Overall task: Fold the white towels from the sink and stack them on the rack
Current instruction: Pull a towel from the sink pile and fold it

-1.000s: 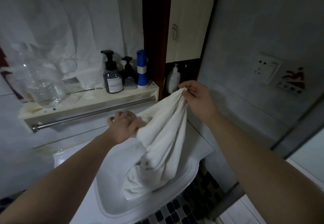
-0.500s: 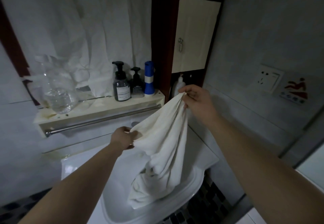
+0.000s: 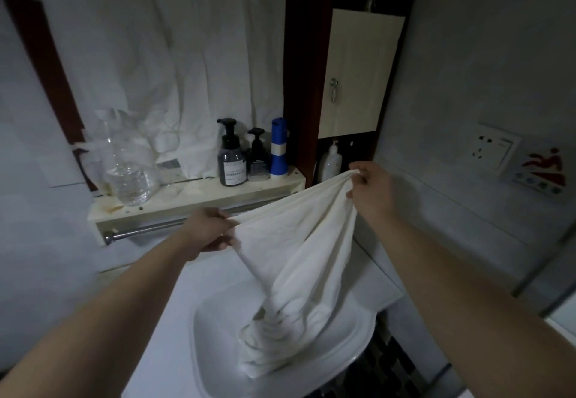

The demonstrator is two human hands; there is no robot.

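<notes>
White towel (image 3: 299, 241): one, held up above the sink (image 3: 346, 347), upper edge stretched between two hands, lower part hanging bunched with its bottom folds lying in the basin.

Left hand (image 3: 208, 229): near left of the towel, fingers and thumb curled and pinching the towel's left upper corner, just in front of the rail.

Right hand (image 3: 371, 188): farther and higher, to the right, fingertips closed together on the gathered right upper corner.

Rack (image 3: 193, 202): cream wall shelf with a metal rail (image 3: 149, 230) beneath, beyond the sink; no towel seen on it.

On the rack, left to right: clear plastic bottle (image 3: 131, 167) part-filled with water; dark pump bottle (image 3: 230, 160); smaller dark pump bottle (image 3: 258, 157); blue and white canister (image 3: 278, 151).

White pump bottle (image 3: 330, 162): in the dark recess right of the rack, under a pale cabinet door (image 3: 358, 76).

White curtain (image 3: 187, 54): hung behind the rack.

Wall socket (image 3: 494, 151) and red warning sticker (image 3: 544, 173): on the right wall.
</notes>
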